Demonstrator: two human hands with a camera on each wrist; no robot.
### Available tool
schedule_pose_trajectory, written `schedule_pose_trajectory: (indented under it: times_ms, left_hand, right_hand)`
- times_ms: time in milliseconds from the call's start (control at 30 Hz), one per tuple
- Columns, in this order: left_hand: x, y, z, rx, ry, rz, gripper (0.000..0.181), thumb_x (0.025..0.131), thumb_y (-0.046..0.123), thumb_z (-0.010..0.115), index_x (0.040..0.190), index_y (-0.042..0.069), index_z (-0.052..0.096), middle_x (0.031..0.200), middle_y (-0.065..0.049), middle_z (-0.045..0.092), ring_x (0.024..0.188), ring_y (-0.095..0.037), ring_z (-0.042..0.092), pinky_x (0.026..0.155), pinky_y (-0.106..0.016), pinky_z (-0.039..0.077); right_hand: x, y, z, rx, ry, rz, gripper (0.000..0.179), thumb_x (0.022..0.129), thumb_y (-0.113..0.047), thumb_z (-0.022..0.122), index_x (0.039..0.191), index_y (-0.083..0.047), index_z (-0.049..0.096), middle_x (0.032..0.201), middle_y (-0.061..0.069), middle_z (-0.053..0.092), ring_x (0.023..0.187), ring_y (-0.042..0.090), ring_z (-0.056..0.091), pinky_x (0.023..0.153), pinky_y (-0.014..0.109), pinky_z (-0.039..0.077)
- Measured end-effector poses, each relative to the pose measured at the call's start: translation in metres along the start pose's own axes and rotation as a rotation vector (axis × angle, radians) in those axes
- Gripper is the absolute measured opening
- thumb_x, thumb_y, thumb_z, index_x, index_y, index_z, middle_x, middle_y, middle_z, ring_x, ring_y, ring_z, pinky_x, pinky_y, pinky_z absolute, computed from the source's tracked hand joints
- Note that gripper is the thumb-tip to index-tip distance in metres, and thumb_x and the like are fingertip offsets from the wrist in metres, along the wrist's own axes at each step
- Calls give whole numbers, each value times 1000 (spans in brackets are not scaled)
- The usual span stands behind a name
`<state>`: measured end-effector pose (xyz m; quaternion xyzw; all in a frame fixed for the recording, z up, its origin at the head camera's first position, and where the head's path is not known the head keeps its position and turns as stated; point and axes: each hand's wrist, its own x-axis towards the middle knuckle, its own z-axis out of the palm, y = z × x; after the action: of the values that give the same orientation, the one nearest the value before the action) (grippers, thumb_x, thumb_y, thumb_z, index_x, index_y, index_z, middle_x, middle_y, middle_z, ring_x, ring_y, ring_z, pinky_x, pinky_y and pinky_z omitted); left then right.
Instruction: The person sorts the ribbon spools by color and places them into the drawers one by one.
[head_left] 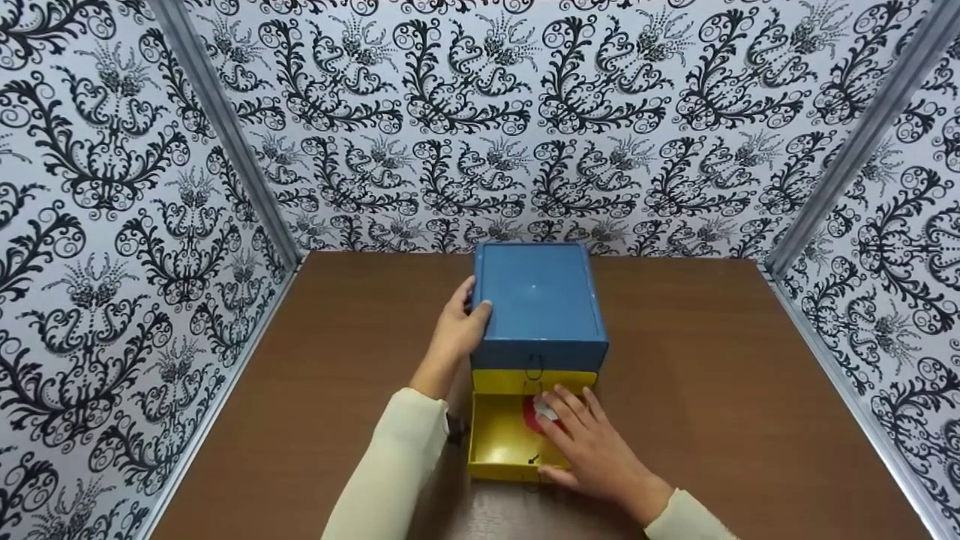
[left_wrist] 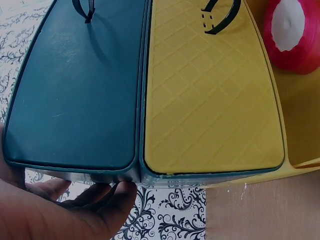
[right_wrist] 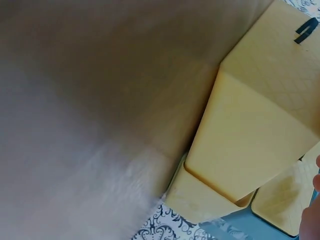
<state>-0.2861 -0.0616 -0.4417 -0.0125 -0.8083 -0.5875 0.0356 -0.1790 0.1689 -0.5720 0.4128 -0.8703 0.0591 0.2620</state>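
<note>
A drawer unit [head_left: 536, 292] with a blue top stands on the table. Its upper drawer front [left_wrist: 75, 90] is blue, the middle one [left_wrist: 215, 95] yellow, each with a black loop handle. The lowest yellow drawer [head_left: 495, 439] is pulled out. Inside lies a red ribbon roll [left_wrist: 310, 45] with a white centre. My left hand [head_left: 459, 326] rests against the unit's left side, thumb at the top edge. My right hand [head_left: 600, 450] reaches over the drawer, fingers extended above the roll and thumb by the front rim. In the right wrist view a blurred surface hides much.
The brown table [head_left: 712, 375] extends on both sides of the unit. Patterned black-and-white panels [head_left: 525, 135] stand behind and at the sides, joined by grey metal posts [head_left: 232, 135]. A black handle [right_wrist: 306, 30] sticks out from the open drawer's front.
</note>
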Motion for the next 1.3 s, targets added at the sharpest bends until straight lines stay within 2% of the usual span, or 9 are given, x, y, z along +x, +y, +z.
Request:
schedule_pose_trajectory:
  times_ms: [233, 467, 833, 1067, 1300]
  left_hand:
    - [0, 0, 0, 1, -5, 4, 55, 91, 23, 54, 143, 16, 35, 135, -12, 46, 119, -26, 46, 95, -42, 39]
    - [0, 0, 1, -25, -13, -6, 56, 92, 22, 53, 144, 16, 32, 136, -14, 44, 120, -28, 44, 94, -44, 39]
    - [1, -1, 2, -51, -4, -5, 55, 92, 20, 53, 143, 16, 34, 135, -13, 45, 119, -27, 44, 95, -42, 38]
    - [0, -1, 2, -40, 3, -9, 55, 91, 22, 54, 143, 17, 35, 135, -13, 45, 119, -27, 45, 96, -42, 37]
    - [1, 0, 2, -18, -3, -15, 56, 92, 23, 53, 144, 18, 33, 137, -12, 43, 121, -27, 43, 97, -42, 37]
  right_hand:
    - [6, 6, 3, -22, 19, -22, 63, 78, -56, 62, 123, -12, 54, 140, 14, 39, 135, 32, 22, 102, 60, 15]
    - [11, 12, 7, -98, 66, -87, 69, 77, -55, 61, 128, -10, 53, 139, 14, 40, 134, 33, 25, 101, 59, 20]
    - [13, 25, 11, -163, 68, -108, 61, 81, -51, 57, 124, -8, 54, 142, 14, 36, 131, 31, 29, 102, 53, 26]
    - [16, 27, 13, -186, 104, -108, 60, 78, -49, 60, 122, -8, 55, 135, 14, 43, 124, 32, 38, 98, 51, 30]
    - [21, 30, 16, -229, 155, -127, 56, 81, -50, 57, 118, -8, 57, 124, 14, 49, 115, 32, 43, 91, 51, 33]
